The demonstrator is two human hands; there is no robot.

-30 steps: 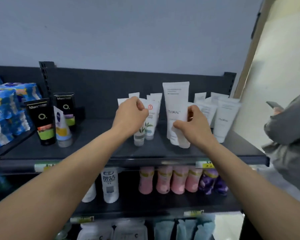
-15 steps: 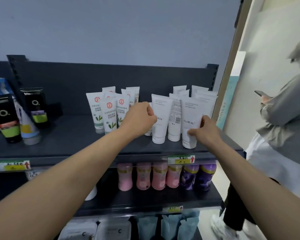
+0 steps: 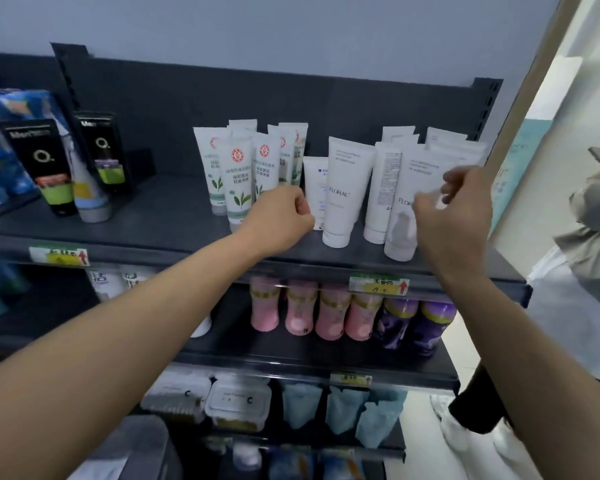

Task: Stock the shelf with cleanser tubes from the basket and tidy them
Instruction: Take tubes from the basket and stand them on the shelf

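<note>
Right hand (image 3: 454,220) pinches the front FLORAL tube (image 3: 400,233) at centre right, likely squaring it upright with the row. Left hand (image 3: 279,218) curls beside the small white tube (image 3: 315,181); grip unclear.

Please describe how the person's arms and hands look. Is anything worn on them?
Both forearms are bare to the picture's edge: no sleeve, glove or watch shows. On the left hand and the blurred right hand, rings cannot be judged.

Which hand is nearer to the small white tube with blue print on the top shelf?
Left. The left hand is close beside the small white tube, at its lower left; the right hand is farther right, beyond the tall FLORAL tube.
</note>
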